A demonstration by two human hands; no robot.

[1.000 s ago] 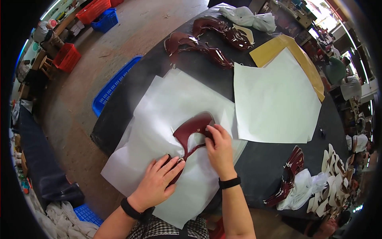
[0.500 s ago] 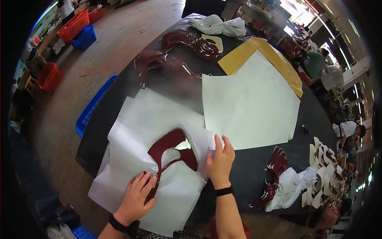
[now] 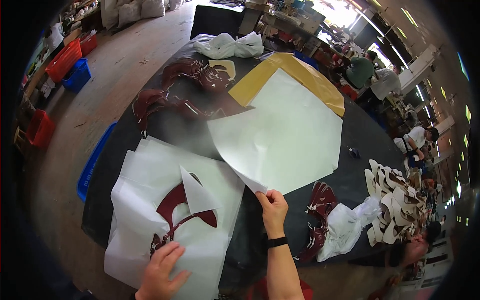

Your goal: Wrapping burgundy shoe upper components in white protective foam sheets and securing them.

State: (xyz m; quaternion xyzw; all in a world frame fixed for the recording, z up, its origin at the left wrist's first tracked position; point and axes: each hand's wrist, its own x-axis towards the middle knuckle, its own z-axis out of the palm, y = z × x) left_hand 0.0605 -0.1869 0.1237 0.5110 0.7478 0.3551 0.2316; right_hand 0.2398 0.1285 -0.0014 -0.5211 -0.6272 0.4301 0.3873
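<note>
The right hand [image 3: 272,210] sat at lower centre of the frame, fingers closed in a pinch on the near corner of a large white paper sheet [image 3: 285,140]; that sheet spread from the pinched corner up toward the middle of the dark table [image 3: 360,145], its corner lifted and curled slightly off the surface. The left hand [image 3: 160,270] lay at the bottom left, open and flat, fingers spread and pressing on a stack of white paper [image 3: 150,200]; on that stack, just above the fingers, lay a dark red leather piece [image 3: 172,205], partly hidden under a folded triangular flap of paper [image 3: 197,192].

The sheet looked thin, light and floppy; it would likely sag and crease if pulled fast, so a corner or edge pinch, as here, seemed the sensible hold, with a slow drag to keep it flat. The leather piece appeared soft and limp, with narrow cut-out arms; I judged it better taken by its broad body than by a thin strip.

Beneath the far edge of the sheet a yellow-brown sheet [image 3: 305,75] showed in the upper centre; more dark red leather pieces [image 3: 170,95] lay in the upper left of the table; crumpled white bags [image 3: 230,46] sat at the top; pale cut pieces [image 3: 395,195] were heaped at the right edge, beside a white cloth [image 3: 345,227]; red and blue crates [image 3: 67,62] stood on the floor at upper left.
</note>
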